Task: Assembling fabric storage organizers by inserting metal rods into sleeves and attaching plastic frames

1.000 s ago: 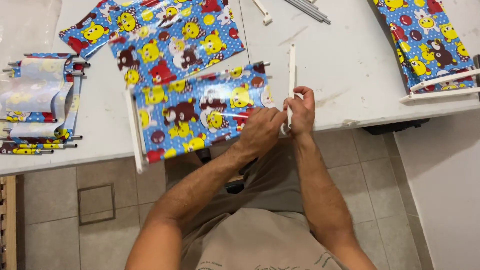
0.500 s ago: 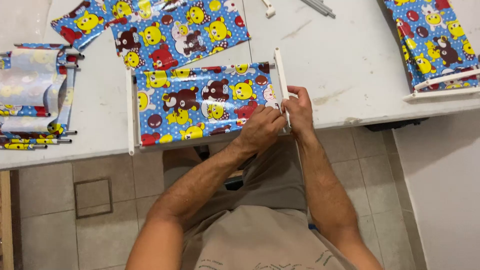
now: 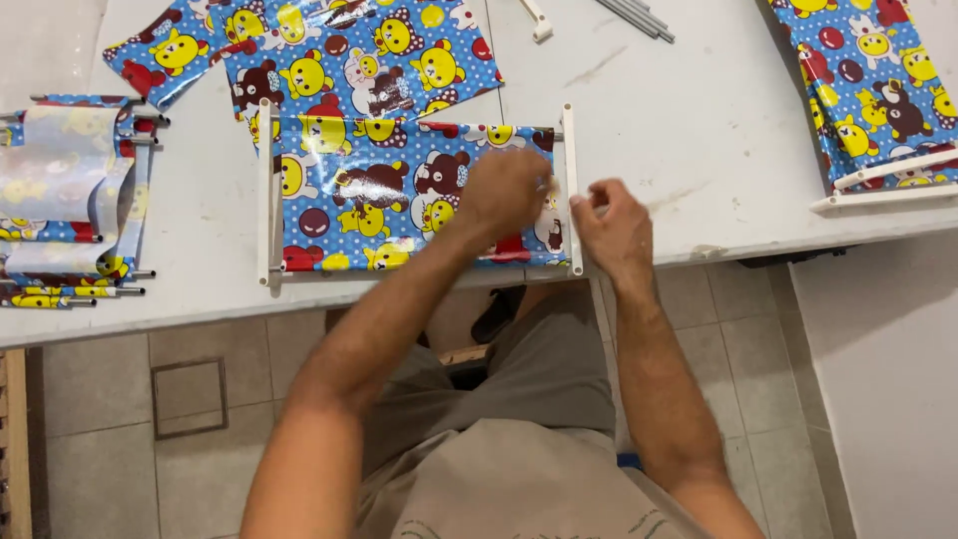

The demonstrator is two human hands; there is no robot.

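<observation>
Both forearms are being extended forward from the body over the near edge of the worktop (image 3: 699, 110). The left hand (image 3: 504, 190) is being held palm down, fingers curled, on the right end of a blue cartoon-printed sheet (image 3: 399, 195); whether anything is pinched under it cannot be told. The right hand (image 3: 614, 225) is being held just to the right of a white end bar (image 3: 571, 190), fingers bent narrowly and thumb raised towards the bar; no firm grip is visible.

The sheet is being kept stretched flat between that bar and a second white bar (image 3: 265, 190) at its left end, the whole frame lying close to the near edge of the worktop, about midway along it. The hands are placed either side of the right bar, close together but apart.

Loose printed sheets (image 3: 339, 50) are lying behind the frame towards the far edge. A stack of folded frames (image 3: 70, 200) is lying at the left edge, and another printed piece (image 3: 868, 90) with white bars near the right edge.
</observation>
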